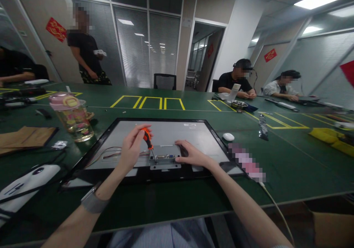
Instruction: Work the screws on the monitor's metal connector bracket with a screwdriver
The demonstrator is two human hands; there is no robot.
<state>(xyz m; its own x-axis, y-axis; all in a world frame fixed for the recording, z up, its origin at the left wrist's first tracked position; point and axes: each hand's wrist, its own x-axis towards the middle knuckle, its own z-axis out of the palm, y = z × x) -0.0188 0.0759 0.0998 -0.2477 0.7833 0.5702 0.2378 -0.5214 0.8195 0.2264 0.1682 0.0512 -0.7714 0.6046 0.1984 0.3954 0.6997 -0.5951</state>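
Observation:
An orange and black screwdriver [148, 138] is gripped by its handle in my left hand [132, 144]. Its shaft slants down to the left end of a small metal bracket [165, 165], which carries a row of connector ports. My right hand [193, 154] holds the right end of that bracket between thumb and fingers. Both lie over the back of a flat display panel [166, 130], grey with a black frame, flat in front of me. Thin coloured wires [106, 152] run across the panel to the left of the bracket. The screwdriver's tip is too small to make out.
A pink-lidded bottle [73, 119] and brown paper packet [27, 137] stand left, near a white device [27, 183]. Right are a white case [228, 136], a phone-like item with a cable [247, 163] and a yellow pouch [332, 139]. Several people are around the green table [290, 166].

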